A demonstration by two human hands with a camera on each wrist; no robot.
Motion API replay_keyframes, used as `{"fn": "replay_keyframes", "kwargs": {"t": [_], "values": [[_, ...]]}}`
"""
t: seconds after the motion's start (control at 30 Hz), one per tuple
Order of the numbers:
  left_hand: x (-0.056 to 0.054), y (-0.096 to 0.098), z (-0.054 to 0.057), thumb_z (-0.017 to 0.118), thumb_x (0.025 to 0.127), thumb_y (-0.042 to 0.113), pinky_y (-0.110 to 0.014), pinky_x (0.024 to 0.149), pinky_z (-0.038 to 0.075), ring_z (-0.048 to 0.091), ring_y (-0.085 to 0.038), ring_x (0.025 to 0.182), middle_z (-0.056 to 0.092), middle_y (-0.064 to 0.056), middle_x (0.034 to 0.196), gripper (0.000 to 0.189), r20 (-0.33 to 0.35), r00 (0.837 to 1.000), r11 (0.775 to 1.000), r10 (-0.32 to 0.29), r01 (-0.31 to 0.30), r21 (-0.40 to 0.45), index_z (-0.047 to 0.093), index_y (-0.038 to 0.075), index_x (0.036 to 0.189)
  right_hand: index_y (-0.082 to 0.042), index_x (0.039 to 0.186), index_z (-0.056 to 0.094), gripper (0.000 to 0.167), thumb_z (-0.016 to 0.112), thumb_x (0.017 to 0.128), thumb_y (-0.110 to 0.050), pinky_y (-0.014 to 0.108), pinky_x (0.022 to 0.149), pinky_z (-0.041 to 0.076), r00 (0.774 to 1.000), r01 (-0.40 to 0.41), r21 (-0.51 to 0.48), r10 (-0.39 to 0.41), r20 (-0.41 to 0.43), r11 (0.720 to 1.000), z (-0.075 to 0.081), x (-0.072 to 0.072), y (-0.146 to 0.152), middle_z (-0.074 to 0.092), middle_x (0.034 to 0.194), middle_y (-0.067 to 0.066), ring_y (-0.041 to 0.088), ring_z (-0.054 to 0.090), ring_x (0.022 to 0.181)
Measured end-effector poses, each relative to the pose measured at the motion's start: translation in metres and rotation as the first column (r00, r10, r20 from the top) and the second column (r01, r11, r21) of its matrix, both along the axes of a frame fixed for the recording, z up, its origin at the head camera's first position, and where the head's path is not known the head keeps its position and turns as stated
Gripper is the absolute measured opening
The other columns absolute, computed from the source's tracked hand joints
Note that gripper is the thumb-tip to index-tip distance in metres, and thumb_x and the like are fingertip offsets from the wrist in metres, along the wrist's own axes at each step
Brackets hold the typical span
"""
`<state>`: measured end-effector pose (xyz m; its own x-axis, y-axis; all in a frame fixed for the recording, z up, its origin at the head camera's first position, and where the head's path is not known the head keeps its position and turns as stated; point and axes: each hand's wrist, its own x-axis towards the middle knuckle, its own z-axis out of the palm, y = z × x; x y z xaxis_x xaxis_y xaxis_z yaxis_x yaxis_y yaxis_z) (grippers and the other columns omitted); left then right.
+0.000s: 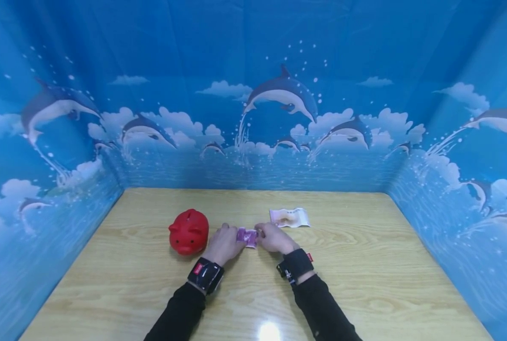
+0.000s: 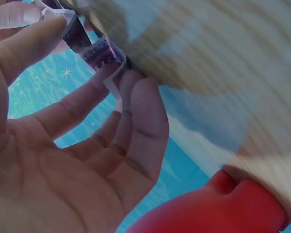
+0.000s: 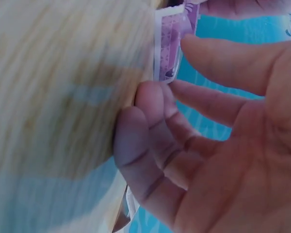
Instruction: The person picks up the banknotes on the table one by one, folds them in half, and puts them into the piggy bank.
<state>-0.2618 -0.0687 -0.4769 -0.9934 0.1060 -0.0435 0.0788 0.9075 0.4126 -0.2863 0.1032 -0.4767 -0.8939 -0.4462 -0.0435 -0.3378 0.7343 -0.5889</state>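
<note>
A small purple banknote (image 1: 248,237) with creases across it lies low over the table, between both hands. My left hand (image 1: 222,245) pinches its left end. In the left wrist view, the folded banknote (image 2: 99,54) zigzags between the thumb and the other fingers. At the opposite end, my right hand (image 1: 276,238) grips the note with thumb and forefinger. The right wrist view shows the pink-purple banknote (image 3: 167,46) with its white border, the other fingertips curled against the tabletop. Just left of the left hand stands a red piggy bank (image 1: 189,233), slot on top.
A second banknote (image 1: 296,217), pale and wavy, lies on the wooden table (image 1: 355,265) beyond the right hand. Blue dolphin-print curtains (image 1: 253,118) enclose the table at the back and on both sides.
</note>
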Motion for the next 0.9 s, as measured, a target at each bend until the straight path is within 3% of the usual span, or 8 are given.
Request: {"fn": "replay_keyframes", "kwargs": {"t": [0.2, 0.37, 0.57, 0.73, 0.9], "values": [[0.000, -0.001, 0.000, 0.072, 0.088, 0.022, -0.031, 0.060, 0.046, 0.052, -0.020, 0.070, 0.052, -0.013, 0.093, 0.023, 0.022, 1.000, 0.999, -0.014, 0.013, 0.043, 0.067, 0.002, 0.096, -0.003, 0.106, 0.066, 0.022, 0.068, 0.085, -0.008, 0.046, 0.089, 0.051, 0.999, 0.053, -0.024, -0.053, 0.008, 0.998, 0.001, 0.003, -0.002, 0.066, 0.102, 0.015, 0.029, 0.059, 0.097], [0.002, -0.001, 0.000, 0.073, 0.086, 0.021, -0.030, 0.059, 0.045, 0.052, -0.019, 0.068, 0.052, -0.009, 0.088, 0.022, -0.004, 0.999, 0.997, -0.040, 0.041, 0.068, 0.066, 0.003, 0.096, -0.006, 0.098, 0.065, 0.014, 0.070, 0.087, -0.012, 0.040, 0.083, 0.052, 0.995, 0.099, -0.105, -0.096, 0.037, 0.989, -0.002, 0.002, -0.004, 0.066, 0.096, 0.009, 0.023, 0.060, 0.090], [0.000, -0.004, 0.005, 0.073, 0.085, 0.019, -0.030, 0.057, 0.043, 0.051, -0.017, 0.069, 0.055, -0.005, 0.084, 0.021, -0.099, 0.994, 0.994, -0.055, 0.064, 0.094, 0.070, 0.007, 0.102, -0.008, 0.099, 0.068, 0.010, 0.069, 0.089, -0.010, 0.035, 0.080, 0.055, 0.994, 0.096, -0.257, -0.105, -0.020, 0.962, -0.002, -0.005, -0.004, 0.070, 0.098, 0.008, 0.020, 0.065, 0.089], [-0.004, -0.005, 0.007, 0.071, 0.088, 0.021, -0.027, 0.053, 0.040, 0.051, -0.015, 0.066, 0.057, -0.004, 0.082, 0.018, -0.153, 0.988, 0.993, -0.030, 0.046, 0.105, 0.072, 0.010, 0.102, -0.010, 0.099, 0.070, 0.012, 0.071, 0.088, -0.012, 0.032, 0.079, 0.055, 0.985, 0.129, -0.305, -0.157, -0.068, 0.943, 0.003, -0.008, -0.004, 0.071, 0.099, 0.006, 0.018, 0.067, 0.087], [-0.006, -0.006, 0.009, 0.069, 0.090, 0.024, -0.026, 0.056, 0.042, 0.054, -0.014, 0.073, 0.066, -0.005, 0.093, 0.021, -0.195, 0.981, 0.985, -0.013, 0.046, 0.167, 0.073, 0.011, 0.106, -0.010, 0.100, 0.071, 0.013, 0.073, 0.088, -0.015, 0.031, 0.076, 0.056, 0.975, 0.172, -0.367, -0.211, -0.070, 0.914, 0.008, -0.009, -0.002, 0.072, 0.100, 0.006, 0.018, 0.068, 0.085]]}}
